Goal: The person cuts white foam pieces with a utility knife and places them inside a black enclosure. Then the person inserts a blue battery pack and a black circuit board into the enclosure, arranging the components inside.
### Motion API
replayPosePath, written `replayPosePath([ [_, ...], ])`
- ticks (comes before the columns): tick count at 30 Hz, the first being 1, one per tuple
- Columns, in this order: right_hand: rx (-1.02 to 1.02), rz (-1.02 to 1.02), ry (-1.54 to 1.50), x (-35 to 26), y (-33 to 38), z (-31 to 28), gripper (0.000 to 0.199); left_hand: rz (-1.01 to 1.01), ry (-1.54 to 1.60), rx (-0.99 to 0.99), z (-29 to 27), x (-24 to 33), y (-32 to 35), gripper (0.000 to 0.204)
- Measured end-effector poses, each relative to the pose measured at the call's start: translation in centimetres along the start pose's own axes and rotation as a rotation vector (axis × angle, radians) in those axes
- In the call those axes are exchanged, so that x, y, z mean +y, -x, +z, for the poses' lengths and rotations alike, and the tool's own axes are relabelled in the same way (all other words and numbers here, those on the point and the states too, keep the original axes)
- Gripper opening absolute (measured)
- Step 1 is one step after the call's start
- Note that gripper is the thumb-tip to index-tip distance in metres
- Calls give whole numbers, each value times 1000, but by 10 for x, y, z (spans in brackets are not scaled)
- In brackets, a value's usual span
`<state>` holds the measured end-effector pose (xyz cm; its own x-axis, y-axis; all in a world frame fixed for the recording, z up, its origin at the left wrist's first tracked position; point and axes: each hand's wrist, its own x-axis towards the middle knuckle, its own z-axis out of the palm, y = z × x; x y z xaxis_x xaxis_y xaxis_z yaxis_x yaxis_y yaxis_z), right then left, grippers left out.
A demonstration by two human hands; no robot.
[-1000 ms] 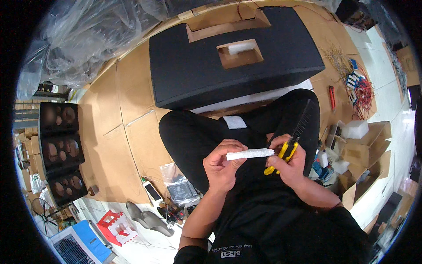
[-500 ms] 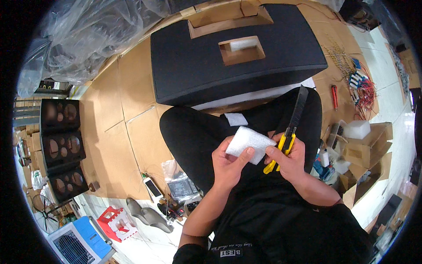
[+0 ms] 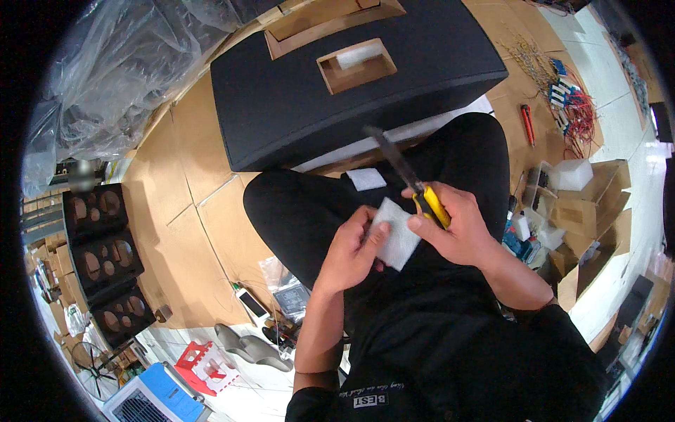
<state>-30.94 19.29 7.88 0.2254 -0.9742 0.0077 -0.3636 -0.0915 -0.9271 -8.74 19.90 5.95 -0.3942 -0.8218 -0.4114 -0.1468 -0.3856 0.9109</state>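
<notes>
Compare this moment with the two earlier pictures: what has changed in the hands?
The white foam piece, edge-on a second ago, now lies turned flat-face up between both hands. The yellow-handled knife in the right hand swung to point up-left. The left hand kept its hold; the black cabinet stayed put.

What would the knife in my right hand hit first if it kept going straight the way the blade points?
Likely the black speaker cabinet: the knife in the right hand points up-left toward its near edge. Depth is unclear, so it may pass above.
</notes>
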Motion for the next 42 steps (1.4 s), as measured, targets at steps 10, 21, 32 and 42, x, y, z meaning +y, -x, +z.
replayPosePath([
  [10,-49,-255,173,28,29,14,42,-4,875,367,32,-27,-5,45],
  [21,-9,-347,399,25,28,6,44,143,899,378,49,2,4,47],
  [32,-28,-353,343,22,30,4,43,244,886,345,51,11,7,50],
  [42,34,-405,334,30,29,4,43,283,772,344,55,11,8,48],
])
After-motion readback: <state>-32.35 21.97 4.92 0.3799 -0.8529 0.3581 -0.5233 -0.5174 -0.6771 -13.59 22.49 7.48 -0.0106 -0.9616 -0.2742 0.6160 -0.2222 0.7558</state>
